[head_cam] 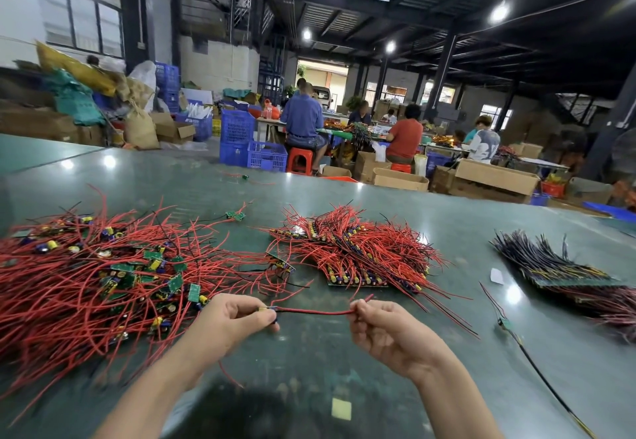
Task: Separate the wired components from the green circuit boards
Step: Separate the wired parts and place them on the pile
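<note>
A wide green table fills the lower half of the view, glossy, with ceiling lights reflected in it. On its left side sprawls the biggest heap: a loose tangle of red wires with small green circuit boards and yellow-and-blue capacitors scattered through it. Centre-right of that sits a tighter stack of boards with red wires fanning out and up, the boards lying in rows at the bottom edge. Over at the right edge lies a third bundle, dark wires on a long board strip, with more reddish wire trailing beyond it. A thin black lead runs down the table from a small board near that bundle, and a white scrap lies just beside it. A pale yellow square sits on the near edge of the table.

Now the hands, low and centre. The left hand has its fingers curled in, thumb and fingertips pinching a small wired component just right of the big tangle. From it a single red wire stretches across to the right hand, whose curled fingers pinch the wire near its free end, the tip poking up past the knuckles. The wire hangs above the table between the two hands, nearly taut.

Beyond the table, people sit at benches among blue crates and cardboard boxes.
</note>
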Demonstrator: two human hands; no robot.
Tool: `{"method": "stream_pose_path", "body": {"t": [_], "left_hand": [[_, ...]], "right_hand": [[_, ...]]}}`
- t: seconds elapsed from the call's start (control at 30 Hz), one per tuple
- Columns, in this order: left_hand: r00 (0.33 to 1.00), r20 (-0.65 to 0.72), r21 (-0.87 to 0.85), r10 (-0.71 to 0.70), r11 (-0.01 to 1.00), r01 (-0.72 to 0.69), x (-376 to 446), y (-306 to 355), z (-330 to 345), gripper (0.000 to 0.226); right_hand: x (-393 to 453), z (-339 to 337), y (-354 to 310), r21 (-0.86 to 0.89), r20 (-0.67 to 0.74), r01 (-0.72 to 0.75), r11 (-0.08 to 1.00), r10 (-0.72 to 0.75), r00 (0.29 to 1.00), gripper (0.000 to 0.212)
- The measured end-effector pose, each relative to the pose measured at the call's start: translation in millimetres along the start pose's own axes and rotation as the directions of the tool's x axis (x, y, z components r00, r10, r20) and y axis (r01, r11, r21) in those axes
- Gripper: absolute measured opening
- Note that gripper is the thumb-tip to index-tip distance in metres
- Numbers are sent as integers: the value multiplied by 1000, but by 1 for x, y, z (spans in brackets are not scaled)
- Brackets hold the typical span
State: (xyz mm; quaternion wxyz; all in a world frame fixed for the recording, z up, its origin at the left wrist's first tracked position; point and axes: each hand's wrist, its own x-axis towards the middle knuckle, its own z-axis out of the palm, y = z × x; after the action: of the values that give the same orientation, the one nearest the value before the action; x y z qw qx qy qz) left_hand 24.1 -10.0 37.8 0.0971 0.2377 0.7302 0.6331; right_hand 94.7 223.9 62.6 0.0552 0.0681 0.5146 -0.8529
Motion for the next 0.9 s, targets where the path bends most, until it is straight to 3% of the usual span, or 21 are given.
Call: {"method": "stream_pose_path", "body": {"t": [0.1,0.2,0.4,0.5,0.6,0.8,0.9], "left_hand": [[1000,-8,14,8,1000,-8,1,-4,-4,47],[1000,17,18,6,1000,-7,1,-4,-4,39],[999,35,2,-10,1000,10,2,-2,-8,27],[998,65,18,-4,1000,3,0,0,-10,35],[999,49,2,-17,1000,17,1,-1,-12,44],[995,96,-41,-10,999,14,1,-2,-11,45],[992,128,-35,-19,999,23,-1,0,-8,42]], "right_hand": [[3,1,1,-21,-78,52,998,-53,996,10],[5,0,1,-52,-130,99,994,-105,986,7],[1,-7,-3,-70,-56,66,995,-70,996,5],[-1,-8,-3,-34,-19,24,999,-24,1000,8],[2,-6,-2,-41,-39,70,997,-72,997,11],[8,2,3,105,-74,149,983,-142,987,14],[10,4,3,169,-167,166,971,-138,976,14]]}}
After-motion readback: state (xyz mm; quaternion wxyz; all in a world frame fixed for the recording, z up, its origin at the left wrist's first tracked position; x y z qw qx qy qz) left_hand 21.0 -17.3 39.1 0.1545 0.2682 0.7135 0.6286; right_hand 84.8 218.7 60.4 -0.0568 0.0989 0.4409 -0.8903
